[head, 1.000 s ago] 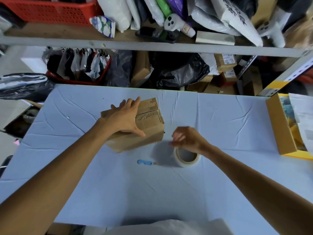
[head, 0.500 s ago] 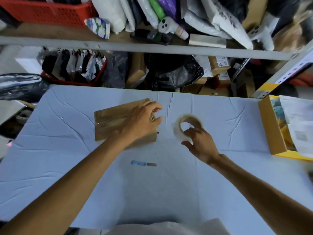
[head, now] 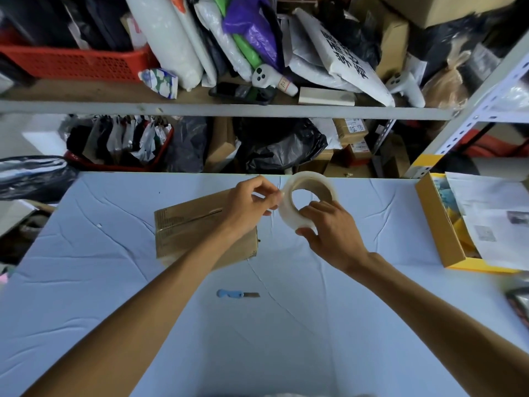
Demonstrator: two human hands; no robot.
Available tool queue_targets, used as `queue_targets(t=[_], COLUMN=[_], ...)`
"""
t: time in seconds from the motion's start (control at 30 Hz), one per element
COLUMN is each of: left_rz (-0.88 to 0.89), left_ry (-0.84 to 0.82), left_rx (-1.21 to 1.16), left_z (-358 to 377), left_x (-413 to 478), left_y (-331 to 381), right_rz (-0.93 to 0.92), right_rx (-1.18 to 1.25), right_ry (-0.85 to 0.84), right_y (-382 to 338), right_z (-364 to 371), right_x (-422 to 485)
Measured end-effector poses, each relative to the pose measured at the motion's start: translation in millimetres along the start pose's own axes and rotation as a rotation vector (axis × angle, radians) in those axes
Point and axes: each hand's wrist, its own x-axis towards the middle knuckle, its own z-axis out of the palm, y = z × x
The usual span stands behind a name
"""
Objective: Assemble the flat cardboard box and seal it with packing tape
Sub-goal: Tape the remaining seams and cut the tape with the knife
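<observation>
A brown cardboard box [head: 186, 227] lies on the pale blue table cloth [head: 114, 282], its flaps closed on top. My right hand [head: 332, 233] grips a roll of clear packing tape [head: 292, 207] held up in the air just right of the box, its hole facing me. My left hand [head: 252, 202] hovers over the box's right end and pinches at the left rim of the roll, where the tape's end appears to be. My left forearm hides part of the box.
A small blue-handled knife [head: 237, 294] lies on the cloth near me. A yellow-edged carton [head: 438, 224] with papers stands at the right. Behind the table a metal shelf [head: 229, 110] is crowded with bags, boxes and a red basket [head: 71, 64].
My right hand lifted the tape roll off the table and raised it. My left hand left the top of the box and moved right to the roll's rim.
</observation>
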Motion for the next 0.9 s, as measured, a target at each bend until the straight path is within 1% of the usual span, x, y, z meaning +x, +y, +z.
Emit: queue_targets(t=[0.13, 0.2, 0.23, 0.43, 0.5, 0.53, 0.6, 0.67, 0.73, 0.8, 0.83, 0.9], left_rz=[0.038, 0.001, -0.061, -0.506, -0.585, -0.591, -0.524, -0.387, -0.255, -0.150, -0.089, 0.052], left_ry=[0.086, 0.155, 0.177, 0.257, 0.265, 0.243, 0.136, 0.000, -0.090, -0.132, -0.135, -0.136], left_rx=[0.166, 0.187, 0.129, -0.431, -0.554, -0.575, -0.577, -0.508, -0.443, -0.442, -0.383, -0.163], left_z=[1, 3, 5, 11, 11, 9, 2, -8, -19, -30, -34, -40], left_x=[-6, -9, -10, -12, -13, -14, -16, -19, -21, -22, -21, -18], left_y=[3, 6, 7, 12, 15, 14, 10, 6, 3, 3, 4, 5], right_rz=[-0.018, -0.034, -0.040, -0.011, -0.001, 0.002, 0.020, 0.032, 0.031, 0.049, 0.057, 0.058], right_rx=[-0.040, -0.065, -0.075, -0.040, -0.007, 0.011, 0.072, 0.135, 0.166, 0.220, 0.247, 0.282], right_ry=[-0.017, -0.012, -0.009, 0.010, 0.005, 0.000, -0.011, -0.023, -0.032, -0.027, -0.029, -0.042], right_y=[-6, -11, -12, -16, -16, -15, -12, -9, -8, -7, -6, -4], right_z=[2, 3, 3, 5, 5, 5, 2, -2, -6, -9, -10, -12], right_x=[-5, -6, -7, -12, -11, -11, -10, -9, -7, -4, -2, 0])
